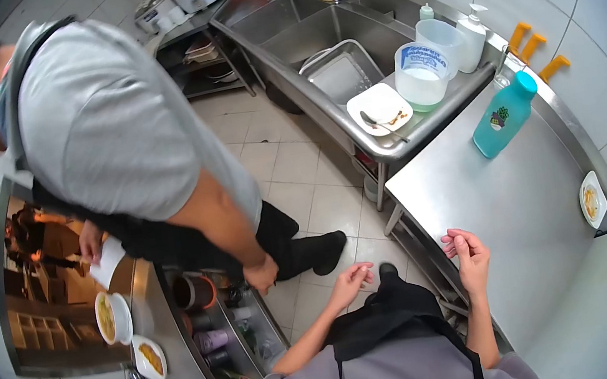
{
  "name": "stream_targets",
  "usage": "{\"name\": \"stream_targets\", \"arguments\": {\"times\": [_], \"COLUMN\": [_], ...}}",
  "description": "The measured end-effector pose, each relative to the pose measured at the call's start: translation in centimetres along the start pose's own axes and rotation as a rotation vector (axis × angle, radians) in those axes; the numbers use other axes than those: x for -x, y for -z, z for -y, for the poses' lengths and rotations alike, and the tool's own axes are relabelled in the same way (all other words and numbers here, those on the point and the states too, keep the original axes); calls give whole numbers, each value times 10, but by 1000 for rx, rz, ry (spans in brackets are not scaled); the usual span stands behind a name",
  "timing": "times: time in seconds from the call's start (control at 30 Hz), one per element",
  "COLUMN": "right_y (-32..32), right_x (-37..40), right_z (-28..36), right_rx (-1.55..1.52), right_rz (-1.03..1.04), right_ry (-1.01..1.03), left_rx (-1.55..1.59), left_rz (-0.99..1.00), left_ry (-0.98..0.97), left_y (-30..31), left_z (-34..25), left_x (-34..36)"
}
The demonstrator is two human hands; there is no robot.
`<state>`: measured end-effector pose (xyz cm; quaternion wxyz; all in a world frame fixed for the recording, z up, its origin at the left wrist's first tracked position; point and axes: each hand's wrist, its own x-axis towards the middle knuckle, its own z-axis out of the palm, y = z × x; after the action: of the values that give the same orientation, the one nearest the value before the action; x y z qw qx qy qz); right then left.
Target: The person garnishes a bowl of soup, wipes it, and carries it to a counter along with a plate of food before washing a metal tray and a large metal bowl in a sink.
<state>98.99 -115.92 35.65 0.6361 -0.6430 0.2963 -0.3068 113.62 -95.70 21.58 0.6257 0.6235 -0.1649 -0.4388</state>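
Empty, fingers loosely curled: left hand, right hand (over the near table corner). Might knock the co-worker's hand, close left.

- I'm watching a light grey short-sleeved shirt covering the torso.
- A black apron is lying over it, with straps running up both shoulders.
- The left grip and right grip are going bare.

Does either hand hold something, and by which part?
Nothing is held: the left hand is open above the floor; the right hand, fingers loosely curled, is empty over the table edge.
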Motion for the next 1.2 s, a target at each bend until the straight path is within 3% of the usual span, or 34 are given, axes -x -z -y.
{"name": "stream_targets", "arguments": {"times": [0.07, 0.2, 0.3, 0.43, 0.57, 0.7, 0.93, 1.1, 1.17, 1.2], "right_y": [-9, -15, -21, -26, -40, -64, -200, -312, -340, -349], "right_x": [-27, -87, -129, -171, -212, -267, -396, -506, -549, -567], "right_z": [6, -4, 7, 15, 34, 44, 59, 51, 43, 37], "right_rx": [47, 190, 201, 40, 13, 75, 206, 525, 672, 738], "right_rz": [-6, 83, 274, 550, 650, 699, 712, 590, 524, 472], "right_ry": [-29, 3, -15, -195, -309, -276, -49, -58, -35, -22], "left_rx": [-188, -181, -141, -128, -215, -480, -136, 14, 148, 140], "left_rz": [40, -180, -348, -526, -737, -939, -935, -920, -960, -947], "left_ry": [-15, -64, 78, 154, 142, 116, 86, 42, -115, -103], "left_y": [36, 94, 132, 175, 215, 260, 370, 467, 504, 519], "left_z": [-4, -32, -42, -11, 28, 30, -7, -68, -86, -99], "left_x": [-52, -165, -227, -266, -277, -289, -376, -426, -444, -454]}}
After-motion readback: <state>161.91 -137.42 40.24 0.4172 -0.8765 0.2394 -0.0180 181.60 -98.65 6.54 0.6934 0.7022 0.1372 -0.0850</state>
